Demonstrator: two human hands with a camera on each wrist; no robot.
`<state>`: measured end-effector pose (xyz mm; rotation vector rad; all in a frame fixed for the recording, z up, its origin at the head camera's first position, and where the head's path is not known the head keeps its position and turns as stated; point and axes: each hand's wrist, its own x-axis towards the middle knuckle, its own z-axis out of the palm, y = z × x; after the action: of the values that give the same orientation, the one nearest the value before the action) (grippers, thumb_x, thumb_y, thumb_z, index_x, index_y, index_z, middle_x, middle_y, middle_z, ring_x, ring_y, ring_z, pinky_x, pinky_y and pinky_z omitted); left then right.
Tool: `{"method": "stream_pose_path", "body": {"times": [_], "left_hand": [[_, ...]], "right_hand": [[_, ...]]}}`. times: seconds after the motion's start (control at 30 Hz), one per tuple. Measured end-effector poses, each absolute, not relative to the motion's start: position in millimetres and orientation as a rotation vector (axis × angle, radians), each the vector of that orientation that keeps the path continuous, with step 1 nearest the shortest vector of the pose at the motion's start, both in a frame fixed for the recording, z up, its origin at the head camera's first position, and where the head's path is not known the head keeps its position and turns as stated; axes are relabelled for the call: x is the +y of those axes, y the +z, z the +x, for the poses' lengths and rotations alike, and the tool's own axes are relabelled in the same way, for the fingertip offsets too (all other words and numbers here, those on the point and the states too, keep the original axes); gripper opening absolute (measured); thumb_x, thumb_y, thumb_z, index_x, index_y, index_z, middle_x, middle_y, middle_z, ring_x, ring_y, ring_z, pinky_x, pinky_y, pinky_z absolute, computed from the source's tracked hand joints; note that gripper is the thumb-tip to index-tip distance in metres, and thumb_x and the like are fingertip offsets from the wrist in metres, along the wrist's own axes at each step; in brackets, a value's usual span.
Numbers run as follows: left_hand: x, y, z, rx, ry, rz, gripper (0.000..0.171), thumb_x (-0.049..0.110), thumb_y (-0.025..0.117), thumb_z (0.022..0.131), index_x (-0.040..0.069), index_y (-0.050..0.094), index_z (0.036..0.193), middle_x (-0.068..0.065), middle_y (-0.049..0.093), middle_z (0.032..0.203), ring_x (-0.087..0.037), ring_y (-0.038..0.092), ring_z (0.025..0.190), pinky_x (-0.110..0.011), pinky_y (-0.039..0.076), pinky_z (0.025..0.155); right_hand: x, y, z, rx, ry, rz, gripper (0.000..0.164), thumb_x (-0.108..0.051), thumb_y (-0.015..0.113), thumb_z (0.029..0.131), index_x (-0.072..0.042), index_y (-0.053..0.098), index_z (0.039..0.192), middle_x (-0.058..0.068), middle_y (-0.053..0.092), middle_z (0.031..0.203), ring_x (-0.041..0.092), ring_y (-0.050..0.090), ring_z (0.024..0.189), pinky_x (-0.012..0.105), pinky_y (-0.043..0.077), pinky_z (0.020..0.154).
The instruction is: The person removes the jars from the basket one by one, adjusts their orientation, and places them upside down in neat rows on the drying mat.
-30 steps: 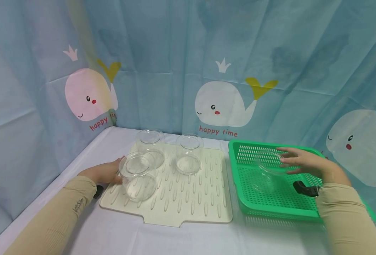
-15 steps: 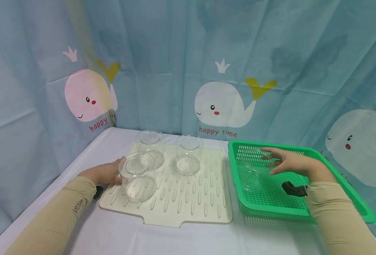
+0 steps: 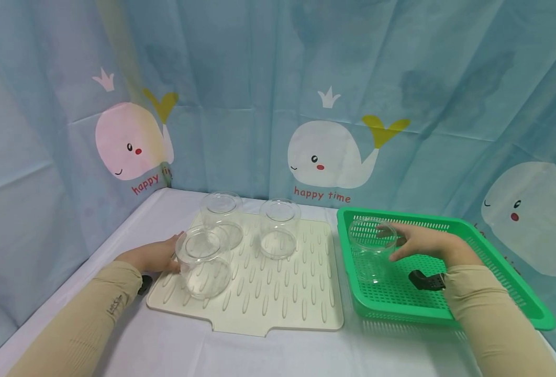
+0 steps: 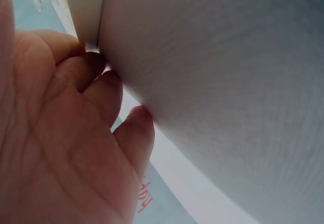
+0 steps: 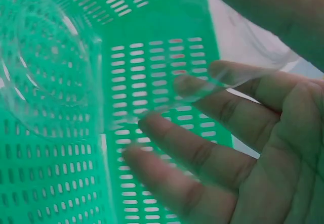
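Note:
In the head view, my right hand holds a clear round plastic jar near the left end of the green basket. The thumb is on its near side and the fingers behind it. The right wrist view shows the jar's clear rim between thumb and spread fingers. My left hand rests at the left edge of the cream ridged mat, beside the nearest clear jar. In the left wrist view, its bent fingers touch the white table surface by the mat's edge.
Two more clear jars stand on the mat, one at the back left and one at the back middle. A blue curtain printed with whales hangs behind the white-covered table.
My right hand has moved left and carried the jar toward the basket's left end, where it now sits lower. The left hand and the jars on the mat have not moved.

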<state>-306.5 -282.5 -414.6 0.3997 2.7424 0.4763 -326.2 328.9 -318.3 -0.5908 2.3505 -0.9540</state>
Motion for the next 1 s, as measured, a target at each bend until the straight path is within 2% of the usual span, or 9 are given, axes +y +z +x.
{"method": "stream_pose_path", "body": {"times": [0.27, 0.53, 0.83, 0.9, 1.0], "left_hand": [[-282.6, -415.9, -306.5, 2.751, 0.462, 0.407, 0.107, 0.042, 0.069, 0.075, -0.011, 0.004, 0.142, -0.036, 0.008, 0.144, -0.049, 0.014, 0.131, -0.057, 0.014, 0.106], [-283.4, -416.3, -307.2, 2.753, 0.455, 0.414, 0.107, 0.044, 0.068, 0.075, -0.010, 0.004, 0.142, -0.035, 0.007, 0.144, -0.049, 0.014, 0.131, -0.057, 0.014, 0.106], [-281.8, -414.8, -305.8, 2.743, 0.478, 0.390, 0.112, 0.050, 0.068, 0.072, -0.009, 0.004, 0.143, -0.034, 0.007, 0.145, -0.048, 0.012, 0.132, -0.057, 0.012, 0.106], [-281.4, -414.1, -305.2, 2.743, 0.478, 0.377, 0.111, 0.049, 0.068, 0.072, -0.008, 0.004, 0.143, -0.034, 0.007, 0.145, -0.048, 0.012, 0.132, -0.057, 0.013, 0.106], [-281.7, -415.0, -305.3, 2.739, 0.489, 0.357, 0.108, 0.043, 0.070, 0.074, -0.008, 0.004, 0.143, -0.033, 0.008, 0.145, -0.048, 0.012, 0.132, -0.057, 0.012, 0.106]], "right_hand": [[330.0, -319.7, -327.0, 2.372, -0.906, -0.639, 0.088, -0.020, 0.072, 0.079, -0.002, 0.016, 0.145, 0.026, 0.019, 0.146, 0.048, 0.033, 0.123, 0.045, 0.046, 0.087], [328.1, -316.3, -326.5, 2.488, -0.949, -0.680, 0.077, -0.020, 0.070, 0.081, -0.001, 0.025, 0.140, 0.024, 0.029, 0.142, 0.044, 0.037, 0.122, 0.045, 0.045, 0.089], [319.3, -310.9, -326.6, 2.527, -1.040, -0.736, 0.074, -0.016, 0.066, 0.084, -0.003, 0.022, 0.141, 0.021, 0.030, 0.142, 0.042, 0.034, 0.123, 0.051, 0.041, 0.090], [317.0, -309.6, -326.9, 2.516, -1.069, -0.735, 0.076, -0.014, 0.066, 0.083, -0.005, 0.020, 0.143, 0.020, 0.029, 0.143, 0.042, 0.032, 0.125, 0.049, 0.042, 0.090], [312.9, -308.5, -327.9, 2.500, -1.089, -0.762, 0.081, -0.013, 0.067, 0.083, -0.008, 0.015, 0.145, 0.022, 0.026, 0.144, 0.045, 0.027, 0.128, 0.055, 0.037, 0.095]]}}
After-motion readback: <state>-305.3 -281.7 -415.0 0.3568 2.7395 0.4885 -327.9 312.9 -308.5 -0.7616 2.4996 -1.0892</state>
